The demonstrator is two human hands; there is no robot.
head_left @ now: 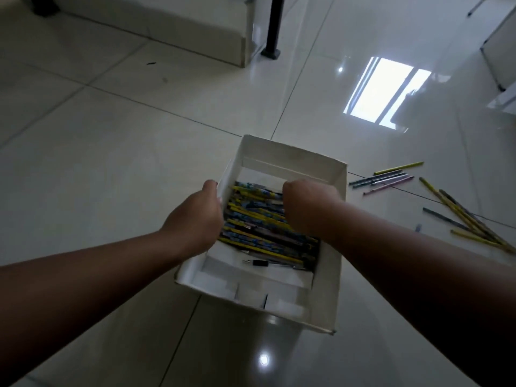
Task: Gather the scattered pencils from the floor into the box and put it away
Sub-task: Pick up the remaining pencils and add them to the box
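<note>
A white cardboard box (329,289) sits open on the tiled floor at the centre. Inside lies a bundle of yellow and blue pencils (259,219), with a dark pen (262,263) at its near edge. My left hand (195,219) grips the box's left wall, thumb at the rim. My right hand (307,205) reaches down into the box with fingers curled over the pencils; its fingertips are hidden. More pencils lie scattered on the floor right of the box: a far group (388,175) and a near group (463,219).
A black furniture leg (273,26) stands at the back beside a white plinth (195,32). White cabinets (499,51) line the far right. A window's reflection (385,90) glares on the glossy tiles. One stray pencil (476,2) lies far back right.
</note>
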